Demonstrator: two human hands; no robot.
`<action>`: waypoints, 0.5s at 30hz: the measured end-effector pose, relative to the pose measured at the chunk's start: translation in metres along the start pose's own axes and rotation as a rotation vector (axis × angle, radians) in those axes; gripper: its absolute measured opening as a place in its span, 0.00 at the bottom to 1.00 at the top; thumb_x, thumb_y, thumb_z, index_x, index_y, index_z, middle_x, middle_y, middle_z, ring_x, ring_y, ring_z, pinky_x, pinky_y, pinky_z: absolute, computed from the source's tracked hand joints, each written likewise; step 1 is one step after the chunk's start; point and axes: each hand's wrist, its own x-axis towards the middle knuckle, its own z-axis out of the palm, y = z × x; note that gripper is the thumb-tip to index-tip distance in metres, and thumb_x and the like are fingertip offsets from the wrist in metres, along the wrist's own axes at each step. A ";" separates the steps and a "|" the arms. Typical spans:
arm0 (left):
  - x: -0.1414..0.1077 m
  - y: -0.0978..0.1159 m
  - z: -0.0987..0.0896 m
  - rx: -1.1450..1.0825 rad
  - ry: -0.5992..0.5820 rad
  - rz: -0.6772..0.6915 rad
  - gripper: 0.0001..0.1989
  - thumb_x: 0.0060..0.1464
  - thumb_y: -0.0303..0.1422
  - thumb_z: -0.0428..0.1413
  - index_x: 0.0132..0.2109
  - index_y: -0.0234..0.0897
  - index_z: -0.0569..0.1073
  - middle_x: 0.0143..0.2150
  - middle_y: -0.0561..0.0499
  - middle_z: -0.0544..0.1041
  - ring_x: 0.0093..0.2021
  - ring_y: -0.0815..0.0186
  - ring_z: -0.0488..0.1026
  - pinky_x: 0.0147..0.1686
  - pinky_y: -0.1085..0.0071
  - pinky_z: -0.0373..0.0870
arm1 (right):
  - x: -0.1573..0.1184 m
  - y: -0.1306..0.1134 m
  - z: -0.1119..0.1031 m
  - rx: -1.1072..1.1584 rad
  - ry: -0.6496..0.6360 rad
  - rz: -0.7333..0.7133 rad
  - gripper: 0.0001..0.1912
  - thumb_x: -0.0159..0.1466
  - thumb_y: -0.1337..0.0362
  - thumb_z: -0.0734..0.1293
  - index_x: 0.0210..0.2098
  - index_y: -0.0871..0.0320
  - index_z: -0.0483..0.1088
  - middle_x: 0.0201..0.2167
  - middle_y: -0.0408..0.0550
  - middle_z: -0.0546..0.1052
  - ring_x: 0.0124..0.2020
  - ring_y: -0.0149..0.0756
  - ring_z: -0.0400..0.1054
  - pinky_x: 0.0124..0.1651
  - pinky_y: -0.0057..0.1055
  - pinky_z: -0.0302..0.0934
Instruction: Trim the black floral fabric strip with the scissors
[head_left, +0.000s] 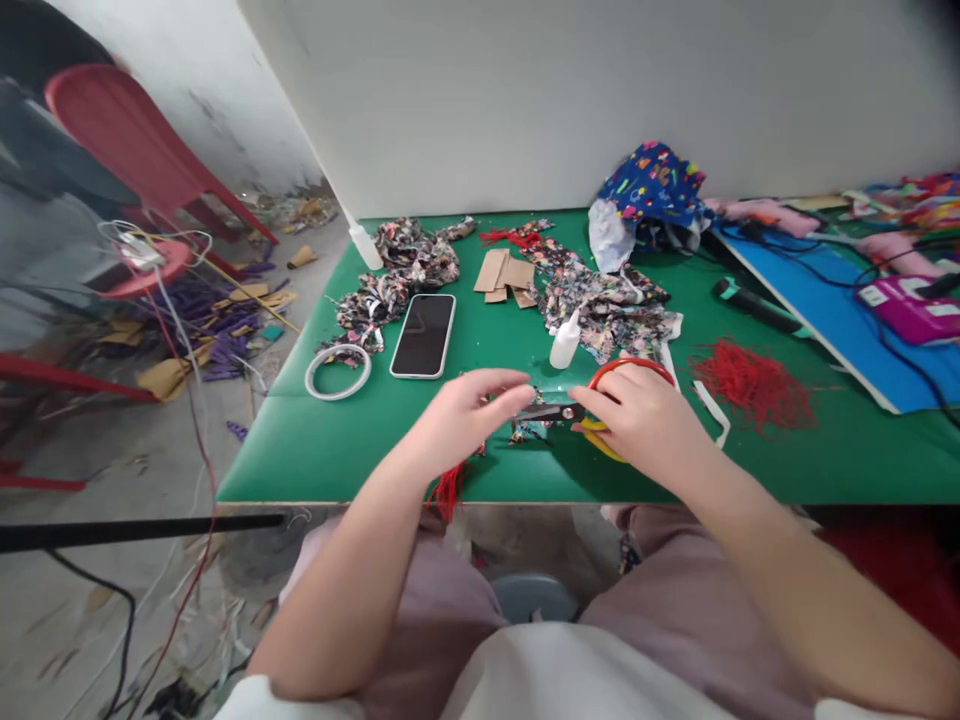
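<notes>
My right hand [637,410] is closed on a pair of scissors [559,412] with one red and one yellow handle loop. The dark blades point left toward my left hand [480,415]. My left hand has its thumb and fingers drawn together by the blade tips; what lies between them is hidden. Beneath the blades is a small piece of patterned cloth [531,432], partly covered. A bunch of red threads [450,490] hangs over the table's front edge below my left hand. Just beyond the scissors stands a white squeeze bottle [565,342].
A phone [424,337] and a tape roll [337,373] lie on the green table [300,455] at left. Floral cloth [592,305], cardboard pieces [504,273] and another bottle [365,246] are farther back. Red threads [750,385], a blue board [840,310] and glue guns [772,215] are right.
</notes>
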 end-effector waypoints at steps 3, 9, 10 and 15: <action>0.020 0.005 0.014 -0.049 -0.273 0.017 0.21 0.51 0.48 0.50 0.40 0.35 0.76 0.36 0.49 0.78 0.35 0.63 0.71 0.33 0.73 0.65 | 0.004 0.004 0.002 -0.073 0.011 -0.057 0.10 0.59 0.68 0.61 0.39 0.58 0.71 0.27 0.49 0.69 0.34 0.37 0.58 0.39 0.34 0.52; 0.055 0.004 0.023 0.023 -0.364 0.132 0.16 0.51 0.42 0.52 0.31 0.33 0.77 0.28 0.51 0.77 0.29 0.67 0.70 0.30 0.75 0.63 | 0.008 0.025 -0.013 -0.197 0.038 -0.172 0.11 0.61 0.72 0.58 0.35 0.57 0.71 0.26 0.48 0.70 0.34 0.36 0.57 0.43 0.36 0.52; 0.058 0.004 0.024 0.033 -0.360 0.153 0.16 0.51 0.41 0.52 0.31 0.33 0.77 0.28 0.51 0.77 0.29 0.68 0.70 0.30 0.75 0.63 | 0.008 0.029 -0.016 -0.211 0.041 -0.182 0.12 0.61 0.72 0.57 0.35 0.57 0.71 0.26 0.48 0.70 0.35 0.36 0.57 0.42 0.36 0.52; 0.054 0.005 0.020 0.083 -0.305 0.176 0.14 0.49 0.40 0.54 0.33 0.35 0.78 0.30 0.50 0.78 0.31 0.67 0.71 0.32 0.75 0.64 | 0.005 0.043 -0.036 -0.235 0.035 -0.205 0.14 0.61 0.74 0.56 0.33 0.57 0.71 0.25 0.48 0.70 0.34 0.35 0.58 0.42 0.38 0.53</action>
